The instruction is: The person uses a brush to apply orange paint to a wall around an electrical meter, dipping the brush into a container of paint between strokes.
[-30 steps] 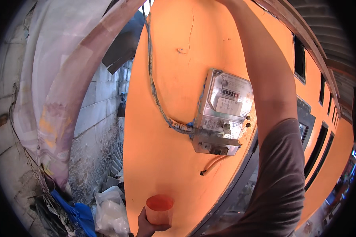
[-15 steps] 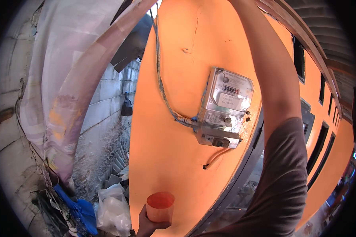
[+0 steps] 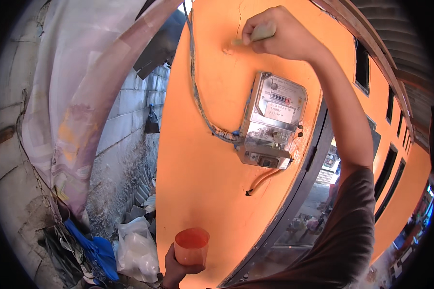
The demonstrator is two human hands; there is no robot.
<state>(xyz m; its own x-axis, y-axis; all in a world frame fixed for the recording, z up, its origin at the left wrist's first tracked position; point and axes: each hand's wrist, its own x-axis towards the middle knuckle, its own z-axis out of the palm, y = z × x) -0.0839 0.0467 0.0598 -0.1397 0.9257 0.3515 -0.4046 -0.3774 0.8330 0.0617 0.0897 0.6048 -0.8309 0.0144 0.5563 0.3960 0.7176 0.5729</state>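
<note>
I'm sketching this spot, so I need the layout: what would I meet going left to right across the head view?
Blue material, translucent bag, orange-red cup in the left hand, meter box, right forearm.

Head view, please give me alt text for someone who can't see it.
A person's right hand holds a small pale object near a chipped spot high on an orange wall, while the left hand grips an orange cup. Below the right hand, a clear-covered meter is mounted.

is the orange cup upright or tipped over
Upright: the orange cup sits mouth-up in the left hand, its open rim on top.
</note>
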